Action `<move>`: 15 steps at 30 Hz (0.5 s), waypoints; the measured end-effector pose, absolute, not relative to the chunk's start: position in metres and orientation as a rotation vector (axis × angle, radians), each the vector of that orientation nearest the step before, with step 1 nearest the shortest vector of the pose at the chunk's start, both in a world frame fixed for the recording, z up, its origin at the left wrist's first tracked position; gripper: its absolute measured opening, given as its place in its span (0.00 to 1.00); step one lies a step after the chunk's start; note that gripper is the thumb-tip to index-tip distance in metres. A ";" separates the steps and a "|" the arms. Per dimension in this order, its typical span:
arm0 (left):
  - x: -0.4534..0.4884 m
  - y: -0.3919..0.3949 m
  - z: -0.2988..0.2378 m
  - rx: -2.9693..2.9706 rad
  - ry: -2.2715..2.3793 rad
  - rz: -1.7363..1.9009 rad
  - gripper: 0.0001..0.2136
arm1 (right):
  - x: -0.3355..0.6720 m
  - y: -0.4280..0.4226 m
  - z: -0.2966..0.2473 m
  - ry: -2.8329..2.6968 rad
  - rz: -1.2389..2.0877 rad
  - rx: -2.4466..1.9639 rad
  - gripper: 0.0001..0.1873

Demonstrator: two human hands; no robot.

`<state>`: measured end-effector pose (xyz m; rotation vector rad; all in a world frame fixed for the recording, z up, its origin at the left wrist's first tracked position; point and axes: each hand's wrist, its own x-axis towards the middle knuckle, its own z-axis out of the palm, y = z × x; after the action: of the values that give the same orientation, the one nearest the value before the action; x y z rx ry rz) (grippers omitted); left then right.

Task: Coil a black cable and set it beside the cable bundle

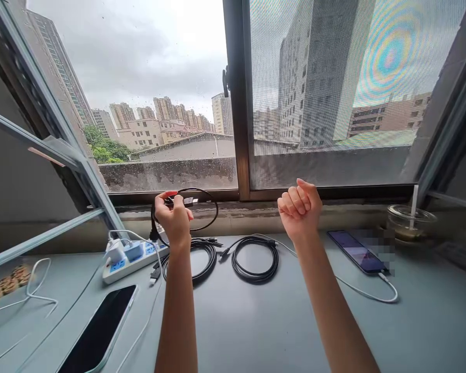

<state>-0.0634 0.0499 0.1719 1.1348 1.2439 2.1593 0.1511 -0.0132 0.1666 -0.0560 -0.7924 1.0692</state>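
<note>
My left hand (173, 220) is raised above the grey desk (256, 321) and closed on a black cable (205, 207) that loops in the air toward the window. My right hand (300, 207) is held up to the right of it, fingers curled into a loose fist with nothing in it. Below the hands lie two coiled black cables, one under my left wrist (204, 254) and one in the middle (255, 258).
A white and blue power strip (132, 256) with a charger sits at the left. A dark phone (101, 329) lies near the front left. Another phone (356, 250) with a white cable lies at the right. A plastic cup with a straw (409, 220) stands by the window.
</note>
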 end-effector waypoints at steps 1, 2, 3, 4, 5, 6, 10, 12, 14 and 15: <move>-0.060 0.047 0.174 1.159 1.208 2.164 0.08 | 0.151 -0.015 0.168 -0.800 1.072 -0.049 0.35; -0.057 0.044 0.175 1.176 1.174 2.163 0.08 | 0.152 -0.016 0.168 -0.812 1.070 -0.040 0.36; -0.054 0.041 0.177 1.187 1.144 2.158 0.08 | 0.152 -0.017 0.169 -0.828 1.067 -0.030 0.36; -0.050 0.038 0.178 1.196 1.119 2.147 0.08 | 0.152 -0.019 0.170 -0.846 1.063 -0.018 0.36; -0.046 0.036 0.178 1.201 1.098 2.136 0.08 | 0.152 -0.020 0.170 -0.864 1.060 -0.004 0.35; -0.042 0.033 0.179 1.210 1.082 2.126 0.07 | 0.152 -0.021 0.170 -0.880 1.059 0.011 0.35; -0.024 0.025 0.179 1.287 1.064 2.133 0.05 | 0.150 -0.025 0.172 -0.920 1.061 0.065 0.35; -0.017 0.020 0.179 1.325 1.068 2.125 0.05 | 0.148 -0.028 0.173 -0.928 1.062 0.085 0.35; -0.013 0.016 0.179 1.368 1.087 2.105 0.05 | 0.146 -0.030 0.174 -0.919 1.067 0.098 0.35; -0.011 0.015 0.179 1.397 1.107 2.100 0.06 | 0.145 -0.031 0.175 -0.909 1.070 0.103 0.35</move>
<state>-0.0111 0.0145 0.1786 1.3967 1.1065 2.0998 0.1447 -0.0313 0.1750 0.1027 -0.9089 1.0699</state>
